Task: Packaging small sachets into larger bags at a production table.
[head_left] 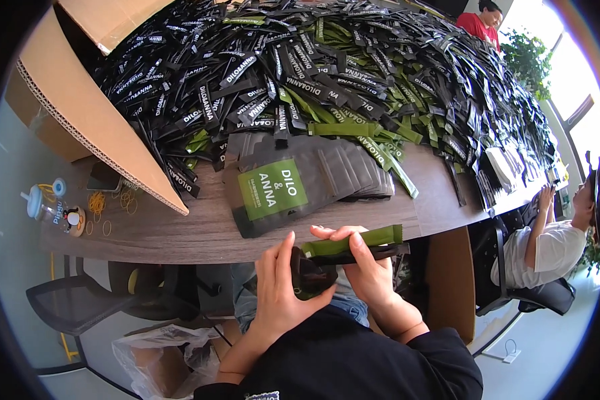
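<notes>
My left hand [277,290] grips a dark pouch [312,279] at the table's front edge, its fingers spread around the side. My right hand [370,273] holds a green stick packet [380,237] and dark stick packets [387,251], pinched between thumb and fingers over the pouch. Just beyond my hands, several grey-black pouches [340,173] with green labels lie fanned in a stack on the table. Behind them spreads a large heap of black stick packets [240,70], with green ones [333,130] mixed in.
The wooden table [140,243] also bears cardboard [80,93], rubber bands [97,203], a phone [103,175] and a bottle [43,203]. Chairs [87,310] and a plastic bag [147,343] are below. A seated person [547,247] is at the right; another [477,27] is at the back.
</notes>
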`<state>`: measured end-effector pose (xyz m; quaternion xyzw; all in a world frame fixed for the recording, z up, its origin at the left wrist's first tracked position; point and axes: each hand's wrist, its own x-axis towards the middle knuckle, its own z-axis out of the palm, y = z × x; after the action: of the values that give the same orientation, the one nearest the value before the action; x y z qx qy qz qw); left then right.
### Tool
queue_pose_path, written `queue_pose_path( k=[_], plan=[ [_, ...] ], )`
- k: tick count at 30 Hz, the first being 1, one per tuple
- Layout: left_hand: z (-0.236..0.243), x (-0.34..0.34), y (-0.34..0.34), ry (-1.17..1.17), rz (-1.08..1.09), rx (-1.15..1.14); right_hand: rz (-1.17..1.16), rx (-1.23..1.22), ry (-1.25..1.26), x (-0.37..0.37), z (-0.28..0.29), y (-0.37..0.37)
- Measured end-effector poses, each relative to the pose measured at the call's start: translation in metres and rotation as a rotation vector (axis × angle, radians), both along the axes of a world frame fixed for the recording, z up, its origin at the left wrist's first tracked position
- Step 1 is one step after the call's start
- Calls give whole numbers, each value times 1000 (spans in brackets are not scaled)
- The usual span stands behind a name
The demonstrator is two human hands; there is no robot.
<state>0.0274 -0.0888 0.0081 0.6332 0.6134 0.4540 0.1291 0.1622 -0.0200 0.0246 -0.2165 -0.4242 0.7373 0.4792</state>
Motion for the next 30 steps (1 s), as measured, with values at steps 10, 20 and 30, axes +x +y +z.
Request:
queue_pose_path(
  k=[10, 20, 30],
  plan=[
    [4, 5, -2, 33, -73, 23, 93, 86, -356, 3, -3, 1],
    [8, -33, -12, -256, -219, -275, -204, 682, -699, 23, -4, 6],
    [12, -31, -11, -230, -367, -299, 1093, 464, -621, 45, -15, 40]
  ],
)
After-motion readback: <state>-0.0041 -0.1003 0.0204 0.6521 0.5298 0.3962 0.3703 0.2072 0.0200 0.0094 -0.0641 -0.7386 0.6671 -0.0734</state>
